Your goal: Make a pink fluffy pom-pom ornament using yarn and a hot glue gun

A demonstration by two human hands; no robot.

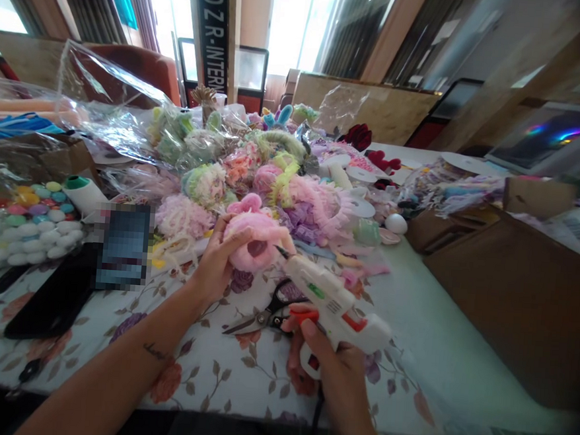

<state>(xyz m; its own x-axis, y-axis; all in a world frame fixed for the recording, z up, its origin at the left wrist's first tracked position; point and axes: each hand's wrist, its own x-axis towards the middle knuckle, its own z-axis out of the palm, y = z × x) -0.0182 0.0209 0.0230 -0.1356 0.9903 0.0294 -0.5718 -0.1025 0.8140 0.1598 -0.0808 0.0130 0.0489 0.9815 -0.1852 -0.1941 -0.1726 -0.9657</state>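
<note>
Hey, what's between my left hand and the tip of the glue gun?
In the head view, the pink fluffy piece: your left hand holds it, and the glue gun points toward it.

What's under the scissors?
The flowered tablecloth shows around the scissors. Whatever lies directly beneath the blades and handles is covered, and the right hand partly hides the handles.

Left hand grips ahead, left arm outstretched; right hand curls.

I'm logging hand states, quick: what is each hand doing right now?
Left hand: closed, holding the pink fluffy piece.
Right hand: closed around the handle of the white glue gun.
</note>
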